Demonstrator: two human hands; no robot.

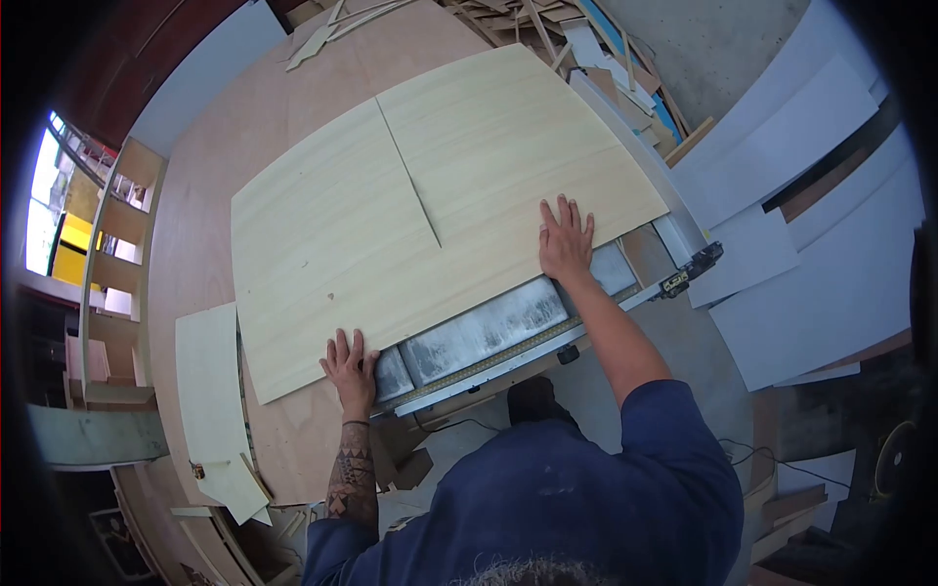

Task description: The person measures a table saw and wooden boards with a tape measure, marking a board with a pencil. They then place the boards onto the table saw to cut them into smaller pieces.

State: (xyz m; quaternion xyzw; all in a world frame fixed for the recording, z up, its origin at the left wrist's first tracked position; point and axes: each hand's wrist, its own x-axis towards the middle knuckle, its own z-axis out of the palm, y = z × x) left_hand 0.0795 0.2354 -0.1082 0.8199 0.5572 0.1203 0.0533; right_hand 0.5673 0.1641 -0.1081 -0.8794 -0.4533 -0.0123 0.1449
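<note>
A pale plywood sheet lies over a metal saw table and the larger wooden surface beyond it. A narrow cut runs from the sheet's far edge to about its middle; no blade can be made out. My left hand rests with fingers spread on the near edge, toward the left corner. Flat on the sheet near its right side lies my right hand, fingers outstretched. Neither hand grasps anything. Along the sheet's right edge runs a long metal fence.
A measuring rail borders the saw table's front, with a black clamp at its right end. A narrow plywood offcut lies left. Wood scraps pile up at the far right, and white panels lean or lie at right.
</note>
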